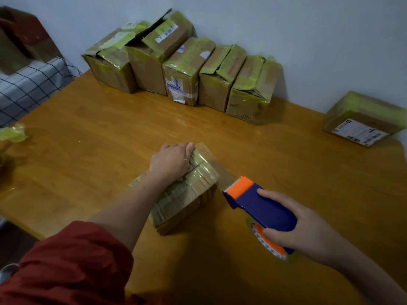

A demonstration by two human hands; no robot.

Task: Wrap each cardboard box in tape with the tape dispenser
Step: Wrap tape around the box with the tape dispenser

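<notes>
so the left hand [170,160] was curled over the far end of the small cardboard box [182,190], holding it down; right hand [301,230] gripped the tape dispenser [259,208] just right of the box, cutter facing its side; long axis ran away from me

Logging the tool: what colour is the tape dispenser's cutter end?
Orange cutter end on the blue tape dispenser; the head view shows it.
</notes>
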